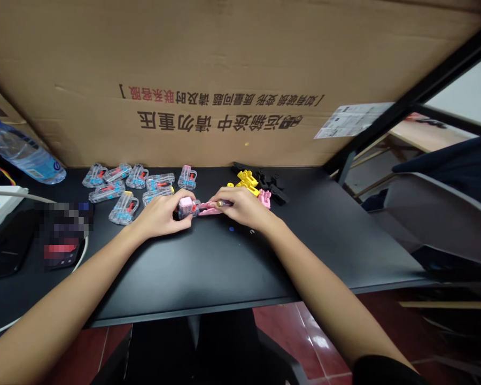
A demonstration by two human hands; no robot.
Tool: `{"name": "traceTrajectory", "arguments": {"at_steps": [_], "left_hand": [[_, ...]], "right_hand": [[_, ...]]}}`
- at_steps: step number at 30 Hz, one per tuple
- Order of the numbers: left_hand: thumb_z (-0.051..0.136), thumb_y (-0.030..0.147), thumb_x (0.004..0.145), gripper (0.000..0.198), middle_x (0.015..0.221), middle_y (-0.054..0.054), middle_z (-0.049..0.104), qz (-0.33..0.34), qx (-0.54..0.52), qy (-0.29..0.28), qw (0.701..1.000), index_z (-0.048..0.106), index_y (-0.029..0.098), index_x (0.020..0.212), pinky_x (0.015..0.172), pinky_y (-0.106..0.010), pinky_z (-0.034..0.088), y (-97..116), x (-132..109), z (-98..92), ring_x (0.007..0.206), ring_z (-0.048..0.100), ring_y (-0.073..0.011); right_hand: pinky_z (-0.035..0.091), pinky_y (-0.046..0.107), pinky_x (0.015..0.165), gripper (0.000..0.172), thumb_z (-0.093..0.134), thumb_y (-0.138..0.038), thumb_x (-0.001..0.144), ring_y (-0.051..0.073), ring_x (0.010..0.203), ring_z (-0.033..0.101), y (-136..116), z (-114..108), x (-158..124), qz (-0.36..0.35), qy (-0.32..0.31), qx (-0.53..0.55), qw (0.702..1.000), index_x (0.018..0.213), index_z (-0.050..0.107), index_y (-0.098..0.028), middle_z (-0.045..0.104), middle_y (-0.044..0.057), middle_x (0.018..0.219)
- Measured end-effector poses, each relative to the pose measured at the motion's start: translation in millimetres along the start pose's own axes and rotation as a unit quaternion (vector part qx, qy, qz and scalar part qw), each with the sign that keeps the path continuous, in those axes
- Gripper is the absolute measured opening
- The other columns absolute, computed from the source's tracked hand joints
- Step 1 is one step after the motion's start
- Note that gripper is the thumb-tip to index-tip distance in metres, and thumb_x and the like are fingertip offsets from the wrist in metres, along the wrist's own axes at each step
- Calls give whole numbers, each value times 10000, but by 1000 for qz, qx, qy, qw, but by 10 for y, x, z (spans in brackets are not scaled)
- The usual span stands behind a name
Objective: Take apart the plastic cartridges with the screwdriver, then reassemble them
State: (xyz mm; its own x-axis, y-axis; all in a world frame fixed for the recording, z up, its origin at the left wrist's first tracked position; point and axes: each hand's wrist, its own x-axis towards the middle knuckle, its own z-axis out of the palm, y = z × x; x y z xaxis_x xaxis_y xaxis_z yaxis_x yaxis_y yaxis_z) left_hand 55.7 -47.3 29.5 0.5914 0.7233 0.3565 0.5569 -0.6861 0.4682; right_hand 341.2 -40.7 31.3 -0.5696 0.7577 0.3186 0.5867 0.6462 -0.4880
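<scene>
Seemingly midway, a clear toy [186, 204] is gripped by the left hand [162, 215] at twelve o'clock, beside a pink piece [210, 209] and the right hand [242, 208] pinching a pen-like tool [223, 203], other toys [123, 208] at eleven perhaps done, yellow parts [247, 181] and black parts [278, 194] at one perhaps remaining.

A black desk [224, 272] stands over shiny red floor tiles [304, 331].

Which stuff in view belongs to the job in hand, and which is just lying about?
Job in hand:
clear pink-topped piece, in the left hand
pen-like tool, in the right hand
pink part between them
probably also the other clear pieces, yellow parts, black parts

Apparently just lying about:
bottle
white power strip
pale cable
</scene>
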Motion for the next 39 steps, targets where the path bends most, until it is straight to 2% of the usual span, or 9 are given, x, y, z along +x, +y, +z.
{"name": "traceTrajectory", "arguments": {"at_steps": [6, 11, 14, 17, 20, 26, 29, 32, 39], "left_hand": [[649, 371, 968, 670, 719, 66, 557, -42, -30, 2, 999, 440, 231, 1590, 578, -274, 403, -13, -8, 4, 544, 514, -144], [632, 387, 985, 609, 671, 76, 516, -43, -26, -5, 999, 469, 229, 1549, 561, -279, 376, -16, -4, 11, 528, 506, -149], [633, 394, 977, 592, 670, 75, 530, -52, -24, -7, 998, 483, 233, 1527, 567, -278, 380, -8, 1, 15, 526, 525, -149], [634, 405, 974, 596, 658, 79, 518, -52, -19, -4, 998, 487, 236, 1526, 579, -277, 390, 6, 5, 10, 530, 537, -153], [621, 415, 980, 592, 657, 77, 535, -53, -16, -7, 998, 487, 232, 1527, 576, -276, 392, 14, 4, 5, 520, 531, -153], [627, 448, 982, 535, 790, 31, 681, -51, 9, -3, 999, 551, 242, 1470, 653, -290, 485, 5, -6, 8, 620, 631, -167], [617, 437, 1007, 482, 1026, -27, 780, -29, 16, 20, 999, 589, 242, 1446, 773, -324, 554, 4, 1, 10, 778, 716, -191], [604, 423, 1046, 422, 1326, -96, 770, 11, 11, 48, 999, 632, 210, 1411, 993, -392, 573, -7, 16, 10, 1093, 754, -248], [630, 413, 1070, 430, 1392, -133, 727, 53, 38, 73, 995, 651, 207, 1447, 1161, -517, 508, -8, 55, -30, 1304, 648, -307]], "right_hand": [[517, 344, 847, 249, 643, -108, 928, 228, 909, 749, -80, -47, 15, 32, -45, 3, 998, 1064, 828, -206, 843, 75, 1029], [464, 308, 722, 129, 672, -204, 872, 175, 716, 664, -161, -231, -1, 67, -55, 22, 996, 892, 800, -196, 781, 33, 799], [432, 300, 691, 104, 660, -245, 823, 160, 689, 608, -102, -500, -77, 112, 38, 14, 993, 813, 746, -187, 732, 18, 758], [347, 299, 609, 166, 691, -318, 795, 140, 618, 477, 48, -764, -193, 203, 142, -47, 968, 697, 639, -194, 596, -13, 630], [309, 304, 587, 264, 723, -358, 781, 132, 606, 427, 179, -880, -274, 269, 87, -62, 957, 636, 560, -210, 525, -30, 595], [307, 314, 585, 297, 752, -362, 793, 154, 600, 469, 180, -780, -243, 342, -28, -129, 930, 617, 554, -228, 558, -11, 587], [326, 310, 594, 257, 741, -304, 790, 168, 596, 488, 183, -753, -225, 338, 16, -159, 928, 631, 548, -242, 583, -2, 601], [341, 310, 601, 223, 696, -285, 815, 183, 605, 506, 199, -752, -214, 318, 98, -177, 926, 655, 545, -247, 612, 18, 637], [369, 311, 616, 271, 660, -358, 889, 166, 588, 475, 29, -634, -114, 235, 240, -136, 932, 677, 540, -238, 618, 19, 631]]}}
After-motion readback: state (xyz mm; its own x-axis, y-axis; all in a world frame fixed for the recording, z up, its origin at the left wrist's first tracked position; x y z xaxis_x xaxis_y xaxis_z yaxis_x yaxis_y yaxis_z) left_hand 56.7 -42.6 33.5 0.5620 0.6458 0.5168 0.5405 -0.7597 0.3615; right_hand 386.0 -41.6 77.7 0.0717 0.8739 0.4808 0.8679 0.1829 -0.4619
